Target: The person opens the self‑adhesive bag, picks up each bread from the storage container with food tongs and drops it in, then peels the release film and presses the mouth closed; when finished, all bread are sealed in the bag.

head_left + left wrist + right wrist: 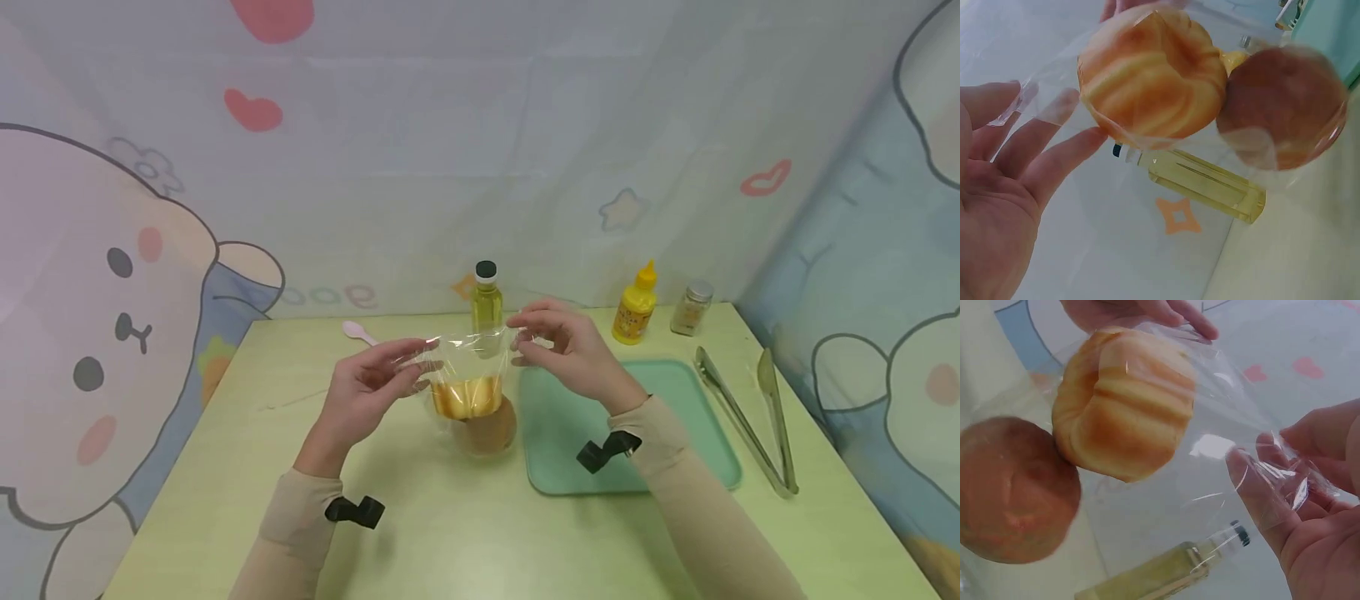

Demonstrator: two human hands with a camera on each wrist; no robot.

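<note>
A clear plastic bag (471, 354) is held up by its top edge over the table. Inside are a golden scored bread roll (467, 398) and, below it, a round brown bun (489, 430). My left hand (367, 385) pinches the left corner of the bag between thumb and fingers. At the opposite corner, my right hand (568, 354) pinches the film, which bunches up by the fingertips in the right wrist view. The two breads touch each other in both wrist views.
Behind the bag stands an oil bottle (487, 304) with a dark cap. A green tray (592, 458) lies to the right, with metal tongs (742, 425) beside it. A yellow squeeze bottle (634, 308) and a spice jar (692, 310) stand behind. A pink spoon (358, 332) is back left.
</note>
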